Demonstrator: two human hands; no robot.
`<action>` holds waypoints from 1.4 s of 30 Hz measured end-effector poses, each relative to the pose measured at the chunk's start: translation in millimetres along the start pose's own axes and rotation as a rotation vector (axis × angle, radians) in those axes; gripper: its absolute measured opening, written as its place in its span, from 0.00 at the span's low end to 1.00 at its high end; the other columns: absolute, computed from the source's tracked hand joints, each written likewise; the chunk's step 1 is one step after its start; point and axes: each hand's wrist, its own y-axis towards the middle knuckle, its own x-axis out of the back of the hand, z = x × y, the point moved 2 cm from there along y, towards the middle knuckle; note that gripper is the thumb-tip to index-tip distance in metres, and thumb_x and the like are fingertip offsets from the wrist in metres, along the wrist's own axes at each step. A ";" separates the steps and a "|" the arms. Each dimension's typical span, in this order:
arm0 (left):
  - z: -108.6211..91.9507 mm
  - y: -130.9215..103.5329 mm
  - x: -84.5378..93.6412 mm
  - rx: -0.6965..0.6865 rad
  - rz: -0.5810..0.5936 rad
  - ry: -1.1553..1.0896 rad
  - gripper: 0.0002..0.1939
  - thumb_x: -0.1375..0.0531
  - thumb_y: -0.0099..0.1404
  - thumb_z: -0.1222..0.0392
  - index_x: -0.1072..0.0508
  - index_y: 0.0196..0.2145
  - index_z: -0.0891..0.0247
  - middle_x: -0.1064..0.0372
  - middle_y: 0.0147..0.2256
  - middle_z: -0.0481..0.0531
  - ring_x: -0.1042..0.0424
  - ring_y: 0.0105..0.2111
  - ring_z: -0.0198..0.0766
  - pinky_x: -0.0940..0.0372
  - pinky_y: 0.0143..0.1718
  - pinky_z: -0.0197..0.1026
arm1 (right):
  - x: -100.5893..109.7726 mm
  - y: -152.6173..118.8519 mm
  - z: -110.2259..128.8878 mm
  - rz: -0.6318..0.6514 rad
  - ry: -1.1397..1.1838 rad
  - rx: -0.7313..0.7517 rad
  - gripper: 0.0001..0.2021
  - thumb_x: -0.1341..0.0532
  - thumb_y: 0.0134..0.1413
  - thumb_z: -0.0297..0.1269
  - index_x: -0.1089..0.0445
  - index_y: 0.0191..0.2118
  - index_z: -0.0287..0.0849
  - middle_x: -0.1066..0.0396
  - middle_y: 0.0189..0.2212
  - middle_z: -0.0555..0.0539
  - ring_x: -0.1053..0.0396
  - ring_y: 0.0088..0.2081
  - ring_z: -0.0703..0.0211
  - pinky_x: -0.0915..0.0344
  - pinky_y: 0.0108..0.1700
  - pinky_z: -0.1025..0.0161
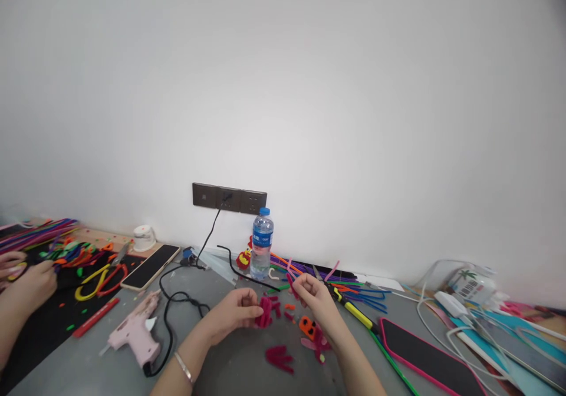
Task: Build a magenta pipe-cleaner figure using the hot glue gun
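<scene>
Between the thumb and fingers of my left hand point(234, 314) is a bundle of dark pink fuzzy pieces point(264, 312). My right hand point(312, 297), raised a little to the right, pinches one dark pink fuzzy strip point(290, 286). On the grey table point(239, 360), below and between the hands, lies a fan of dark pink strips point(279, 359). An orange piece with black dots point(307, 327) and a pink fuzzy figure point(319, 346) rest beside my right wrist. Short pink and orange bits lie between the hands.
A water bottle point(262, 246) stands near the wall. At left are a pink glue gun point(136, 332), its black cord, a phone point(151, 266), scissors point(102, 275) and another person's hands point(33, 284). Pliers point(354, 313), a pink-edged phone point(428, 357) and white cables are at right.
</scene>
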 end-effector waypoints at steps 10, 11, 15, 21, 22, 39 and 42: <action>2.4 -4.8 1.0 0.113 0.127 0.005 0.15 0.32 0.53 0.57 0.36 0.29 0.63 0.31 0.27 0.46 0.30 0.27 0.33 0.35 0.28 0.36 | -10.8 -4.9 1.4 0.068 0.041 -0.036 0.22 0.33 0.40 0.56 0.33 0.32 0.42 0.32 0.21 0.52 0.43 0.19 0.66 0.48 0.23 0.67; 2.7 -4.7 1.3 0.117 0.132 -0.002 0.15 0.32 0.53 0.57 0.36 0.30 0.62 0.31 0.27 0.46 0.29 0.28 0.34 0.35 0.27 0.36 | -13.6 -6.6 2.7 0.108 0.055 -0.059 0.23 0.32 0.40 0.55 0.32 0.37 0.42 0.32 0.22 0.53 0.43 0.19 0.66 0.48 0.23 0.67; 3.4 -4.4 2.9 0.146 0.170 -0.016 0.15 0.34 0.55 0.56 0.37 0.32 0.62 0.28 0.29 0.49 0.25 0.30 0.38 0.36 0.25 0.35 | -21.6 -13.4 9.6 0.285 0.030 -0.114 0.19 0.34 0.45 0.47 0.30 0.40 0.41 0.32 0.23 0.53 0.40 0.21 0.65 0.48 0.24 0.67; 5.7 -3.4 6.7 0.134 0.197 -0.055 0.14 0.34 0.56 0.56 0.36 0.32 0.62 0.28 0.29 0.49 0.24 0.29 0.37 0.37 0.22 0.32 | -23.1 -17.2 2.1 0.416 0.106 -0.136 0.05 0.41 0.49 0.37 0.39 0.30 0.45 0.38 0.22 0.56 0.42 0.22 0.65 0.49 0.25 0.68; 6.4 -3.1 7.1 0.133 0.195 -0.061 0.14 0.34 0.56 0.56 0.36 0.32 0.62 0.28 0.29 0.49 0.25 0.28 0.37 0.38 0.21 0.32 | -23.7 -18.0 0.3 0.437 0.154 -0.154 0.05 0.42 0.49 0.36 0.41 0.30 0.45 0.41 0.22 0.57 0.44 0.22 0.66 0.50 0.24 0.68; 5.1 -6.0 -1.1 0.196 0.240 -0.021 0.14 0.33 0.54 0.56 0.34 0.31 0.62 0.28 0.29 0.49 0.27 0.24 0.34 0.43 0.16 0.30 | -31.1 -26.4 12.5 0.559 -0.122 -0.033 0.11 0.32 0.47 0.37 0.29 0.38 0.42 0.55 0.21 0.60 0.58 0.23 0.66 0.58 0.26 0.68; 6.6 -5.3 0.6 0.208 0.231 0.011 0.13 0.34 0.54 0.56 0.33 0.33 0.62 0.26 0.29 0.50 0.27 0.24 0.34 0.43 0.16 0.30 | -29.9 -26.7 12.4 0.565 -0.143 -0.044 0.10 0.32 0.46 0.36 0.28 0.36 0.42 0.56 0.20 0.60 0.58 0.23 0.66 0.57 0.26 0.68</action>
